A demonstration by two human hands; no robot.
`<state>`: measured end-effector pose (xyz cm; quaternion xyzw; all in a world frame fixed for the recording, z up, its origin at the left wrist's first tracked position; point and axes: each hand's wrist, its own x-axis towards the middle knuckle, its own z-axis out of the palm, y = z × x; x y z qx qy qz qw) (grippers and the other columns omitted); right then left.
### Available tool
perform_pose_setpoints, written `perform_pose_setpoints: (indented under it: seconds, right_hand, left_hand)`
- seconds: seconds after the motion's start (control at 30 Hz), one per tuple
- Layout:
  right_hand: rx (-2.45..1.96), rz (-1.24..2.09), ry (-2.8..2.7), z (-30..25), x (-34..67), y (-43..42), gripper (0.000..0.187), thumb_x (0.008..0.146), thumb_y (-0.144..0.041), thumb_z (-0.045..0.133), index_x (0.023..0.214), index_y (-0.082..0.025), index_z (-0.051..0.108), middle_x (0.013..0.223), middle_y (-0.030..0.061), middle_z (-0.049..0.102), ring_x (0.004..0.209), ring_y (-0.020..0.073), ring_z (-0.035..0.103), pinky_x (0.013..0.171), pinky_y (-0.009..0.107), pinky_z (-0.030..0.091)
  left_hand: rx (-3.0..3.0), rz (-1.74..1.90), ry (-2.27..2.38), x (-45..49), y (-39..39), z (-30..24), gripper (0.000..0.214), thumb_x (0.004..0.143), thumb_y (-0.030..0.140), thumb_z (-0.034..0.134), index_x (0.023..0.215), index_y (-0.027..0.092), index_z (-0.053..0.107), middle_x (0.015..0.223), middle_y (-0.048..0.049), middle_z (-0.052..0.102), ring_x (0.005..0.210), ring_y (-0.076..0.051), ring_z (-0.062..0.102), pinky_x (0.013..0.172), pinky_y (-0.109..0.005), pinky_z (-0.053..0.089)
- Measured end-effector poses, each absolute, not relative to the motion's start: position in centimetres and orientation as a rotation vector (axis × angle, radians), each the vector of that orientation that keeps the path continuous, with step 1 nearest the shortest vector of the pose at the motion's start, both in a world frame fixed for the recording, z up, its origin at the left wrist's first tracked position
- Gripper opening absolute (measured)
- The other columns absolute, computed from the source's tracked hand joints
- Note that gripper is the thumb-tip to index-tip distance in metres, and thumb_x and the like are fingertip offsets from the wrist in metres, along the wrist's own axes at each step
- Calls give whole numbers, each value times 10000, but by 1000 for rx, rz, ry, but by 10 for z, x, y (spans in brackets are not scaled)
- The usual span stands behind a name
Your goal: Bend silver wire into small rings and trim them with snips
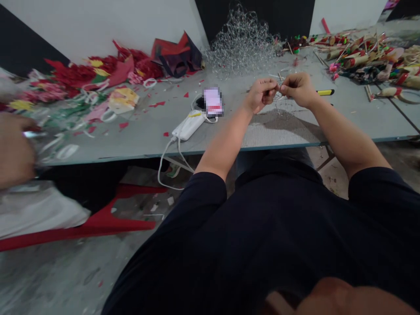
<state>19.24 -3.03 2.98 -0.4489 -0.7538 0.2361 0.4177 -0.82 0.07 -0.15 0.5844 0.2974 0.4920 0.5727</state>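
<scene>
Near left, another person's blurred hand (15,148) sits above a red chair (98,223).

On the tabletop (131,140), near edge, a white power bank (188,124) lies with its cables hanging over. A phone (213,101) lies just beyond it.

Mid-table, the left hand (260,94) and right hand (297,89) are both clenched. They pinch a thin wire (279,89) between their fingertips, just above the surface. A yellow-handled tool (324,92) lies just right of the right hand.

Far centre is a tangle of silver wire (243,41). Far left are red paper flowers (82,72), and far right a pile of coloured sticks (370,57).
</scene>
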Motion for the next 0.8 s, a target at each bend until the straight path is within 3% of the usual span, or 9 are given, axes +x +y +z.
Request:
perform_pose_setpoints:
  seconds: [0.1, 0.17, 0.3, 0.4, 0.47, 0.6, 0.7, 0.8]
  right_hand:
    - [-1103, 507, -1905, 37, 194, -36, 681, 883, -817, 1114, 802, -342, 632, 626, -13, 560, 753, 298, 611, 732, 437, 517]
    - [-1104, 462, -1937, 40, 198, -39, 648, 895, -776, 1115, 792, -344, 644, 646, -3, 601, 790, 297, 615, 755, 442, 514]
    - [-1168, 529, -2047, 42, 213, -38, 492, 997, -485, 1082, 767, -303, 686, 669, -18, 631, 766, 246, 580, 786, 409, 484]
    - [-1198, 600, -2101, 41, 229, -31, 339, 1027, -208, 1027, 818, -263, 766, 712, -32, 681, 741, 193, 511, 785, 385, 438]
    - [-1193, 621, -2052, 41, 239, -26, 332, 1032, -78, 951, 816, -255, 771, 712, -41, 672, 730, 176, 473, 776, 380, 416]
    - [-1085, 710, -1891, 41, 248, -21, 377, 902, 100, 889, 772, -241, 793, 722, -42, 682, 718, 148, 497, 769, 371, 416]
    - [-991, 798, -1821, 40, 248, -19, 373, 860, 90, 981, 782, -236, 818, 765, -21, 733, 721, 145, 552, 771, 369, 441]
    - [-978, 865, -1812, 37, 248, -17, 375, 859, -25, 1122, 785, -234, 820, 770, -1, 739, 722, 160, 580, 760, 369, 449]
  left_hand:
    - [1401, 1140, 719, -10, -4, 2, 496, 1144, 502, 958, 817, 228, 703, 728, 51, 422, 518, -82, 181, 529, -313, 187]
    - [1438, 1117, 721, -10, -6, 2, 472, 1178, 467, 938, 835, 215, 735, 715, 45, 435, 547, -92, 166, 545, -304, 155]
    - [1492, 1066, 738, -3, -3, -4, 430, 1271, 279, 775, 851, 192, 740, 688, 19, 525, 565, -106, 190, 574, -324, 126]
    - [1434, 1201, 788, 4, 3, -7, 357, 1280, 299, 789, 933, 236, 735, 775, 8, 645, 595, -133, 283, 583, -368, 195]
    - [1391, 1313, 833, 8, 4, -7, 249, 1233, 228, 819, 996, 267, 752, 835, 11, 692, 678, -169, 387, 622, -373, 252]
    - [1471, 1211, 904, 12, -7, -6, 265, 955, -27, 787, 989, 236, 779, 942, -19, 798, 909, -206, 604, 735, -344, 336]
    - [1535, 1030, 934, 12, -20, -6, 241, 873, 17, 784, 1004, 219, 796, 997, -43, 842, 980, -219, 651, 768, -330, 349]
    - [1600, 868, 921, 11, -35, -1, 244, 879, 32, 787, 1040, 215, 811, 1070, -74, 885, 1104, -252, 727, 873, -337, 462]
